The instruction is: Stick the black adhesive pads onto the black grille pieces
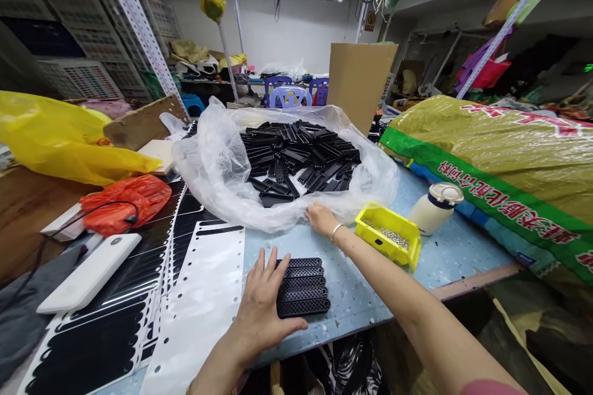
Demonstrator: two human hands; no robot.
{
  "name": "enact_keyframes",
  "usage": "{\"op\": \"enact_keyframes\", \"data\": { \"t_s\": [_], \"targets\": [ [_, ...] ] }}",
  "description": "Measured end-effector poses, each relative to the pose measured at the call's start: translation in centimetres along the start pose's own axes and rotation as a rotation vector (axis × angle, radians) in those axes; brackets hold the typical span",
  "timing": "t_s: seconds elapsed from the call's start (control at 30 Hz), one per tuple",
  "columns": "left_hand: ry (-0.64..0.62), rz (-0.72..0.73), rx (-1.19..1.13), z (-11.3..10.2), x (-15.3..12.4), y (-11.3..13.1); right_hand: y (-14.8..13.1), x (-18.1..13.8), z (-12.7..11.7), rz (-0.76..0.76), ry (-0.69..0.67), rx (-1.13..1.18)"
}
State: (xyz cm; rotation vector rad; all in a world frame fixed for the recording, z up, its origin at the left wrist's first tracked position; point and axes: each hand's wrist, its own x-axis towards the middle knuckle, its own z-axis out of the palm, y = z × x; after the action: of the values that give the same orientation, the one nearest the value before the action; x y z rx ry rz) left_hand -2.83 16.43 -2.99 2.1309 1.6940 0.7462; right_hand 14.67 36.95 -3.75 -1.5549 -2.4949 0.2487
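- I can see the person's left hand (262, 296) resting with its fingers spread wide, right up against some flat black strips (303, 289) on the tabletop (349, 287).
- Those strips lie side by side in a neat block, and they are full of tiny holes (they look a bit like little nets).
- The right hand (321, 220) is farther out, at the near edge of a big see-through bag (217, 176). Its fingers are curled in close, but I can't tell if they pinch anything.
- Inside the bag sits a big messy heap of black pieces (299, 154).
- Just beside the right arm there is a yellow bin (380, 245) with lots of small shiny bits (393, 236) in it.
- A cream bottle (432, 213) with a lid stands next to the bin.
- To the left of the left hand lies a white sheet (204, 296), with black sheets (88, 345) near it.
- Farther left I see a crumpled red bag (127, 200) and a long white box (90, 274).
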Motion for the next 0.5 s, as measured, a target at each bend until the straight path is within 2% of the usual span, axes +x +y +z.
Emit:
{"op": "enact_keyframes", "data": {
  "t_s": [0.13, 0.23, 0.33, 0.43, 0.5],
  "targets": [
    [-0.149, 0.089, 0.146, -0.1, 1.5, 0.0, 0.3, 2.7, -0.7, 0.018, -0.015, -0.003],
    [-0.219, 0.071, 0.177, 0.1, 2.3, -0.1, 0.1, 2.4, -1.8, 0.004, -0.012, 0.009],
    [-0.233, 0.044, 0.168, 0.6, 2.5, -0.3, -0.4, -0.7, -3.0, -0.018, 0.037, 0.037],
    [-0.202, 0.041, 0.148, 0.9, 2.6, -0.5, -0.5, -6.2, -4.2, -0.052, 0.1, 0.077],
    [-0.189, 0.037, 0.139, 0.9, 2.7, -0.4, 0.4, -10.2, -5.0, -0.069, 0.132, 0.112]
  ]
}}
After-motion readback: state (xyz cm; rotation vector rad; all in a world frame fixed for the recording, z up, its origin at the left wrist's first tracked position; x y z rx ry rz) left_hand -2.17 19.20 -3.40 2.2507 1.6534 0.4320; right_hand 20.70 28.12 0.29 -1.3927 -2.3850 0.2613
